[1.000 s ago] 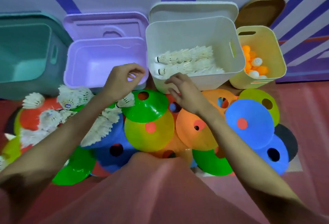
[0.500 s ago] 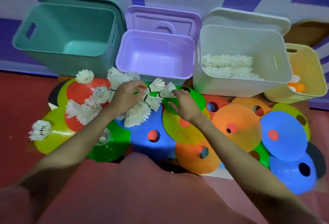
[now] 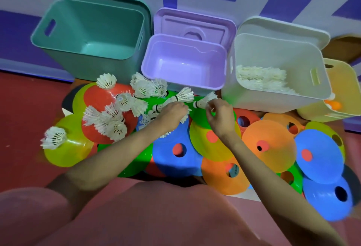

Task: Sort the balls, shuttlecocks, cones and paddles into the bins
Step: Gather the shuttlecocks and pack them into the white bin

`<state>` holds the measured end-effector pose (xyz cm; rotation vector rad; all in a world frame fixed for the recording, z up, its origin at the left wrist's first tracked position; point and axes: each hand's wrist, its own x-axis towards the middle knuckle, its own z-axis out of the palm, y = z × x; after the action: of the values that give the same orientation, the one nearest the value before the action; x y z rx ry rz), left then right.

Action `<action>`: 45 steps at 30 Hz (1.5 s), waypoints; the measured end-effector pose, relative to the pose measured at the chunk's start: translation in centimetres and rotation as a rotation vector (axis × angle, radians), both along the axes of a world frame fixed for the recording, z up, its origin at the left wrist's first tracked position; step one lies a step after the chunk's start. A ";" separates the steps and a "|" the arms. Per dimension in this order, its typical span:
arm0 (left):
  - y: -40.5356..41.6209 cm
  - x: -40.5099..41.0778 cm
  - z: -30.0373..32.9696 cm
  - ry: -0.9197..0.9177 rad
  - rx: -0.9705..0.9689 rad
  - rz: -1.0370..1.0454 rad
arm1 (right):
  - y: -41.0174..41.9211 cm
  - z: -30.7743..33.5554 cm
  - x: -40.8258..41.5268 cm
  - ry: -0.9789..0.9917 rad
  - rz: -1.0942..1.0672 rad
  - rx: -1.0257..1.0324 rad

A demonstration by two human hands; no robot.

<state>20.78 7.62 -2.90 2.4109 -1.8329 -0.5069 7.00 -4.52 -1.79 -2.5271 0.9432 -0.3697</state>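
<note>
- My left hand (image 3: 172, 112) is curled around a cluster of shuttlecocks (image 3: 176, 100) lying on the green cone (image 3: 172, 97).
- My right hand (image 3: 215, 113) pinches a single shuttlecock (image 3: 205, 101) by its feathers, just in front of the purple bin (image 3: 183, 64).
- Destination: white bin (image 3: 277, 73), already holding shuttlecocks.
- Risk: the pinched feathers may bend or slip, and a loosely bunched cluster may shed one over the purple bin.

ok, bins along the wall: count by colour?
teal bin: 1
purple bin: 1
white bin: 1
yellow bin: 1
Total: 4
</note>
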 end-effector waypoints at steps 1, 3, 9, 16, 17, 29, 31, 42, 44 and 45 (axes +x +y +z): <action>-0.2 -0.1 0.0 -0.006 0.008 -0.006 | 0.1 0.1 -0.6 -0.026 0.006 -0.001; -0.6 -0.1 -0.2 -0.004 0.005 -0.020 | 0.2 0.4 -1.5 -0.070 0.012 -0.004; -0.9 0.2 -0.8 0.102 -0.025 0.028 | 1.4 1.9 -3.7 -0.219 -0.029 -0.014; 1.2 -0.9 2.1 0.775 -0.482 0.415 | 1.8 3.9 -4.2 -0.329 0.121 -0.111; 1.5 -1.0 2.3 0.809 -0.493 0.451 | 1.8 3.9 -3.9 -0.312 0.164 -0.124; 5.7 1.9 3.8 0.837 -0.650 0.737 | 2.0 4.7 2.1 -0.273 0.362 0.077; 6.4 2.8 4.0 0.819 -0.651 0.783 | 1.1 3.7 3.1 -0.269 0.271 0.093; 8.2 4.8 3.8 0.816 -0.639 0.810 | -0.7 -3.0 8.0 -0.012 -0.171 0.493; 8.4 4.9 3.9 0.821 -0.639 0.812 | -0.5 -3.2 8.0 -0.072 -0.245 0.570; 8.5 4.9 3.9 0.824 -0.635 0.817 | -0.4 -3.2 7.9 -0.099 -0.270 0.584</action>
<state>25.73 16.08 0.99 1.8274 -0.4923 -0.5701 14.85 -4.89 -5.03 -1.8467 1.1578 -0.2479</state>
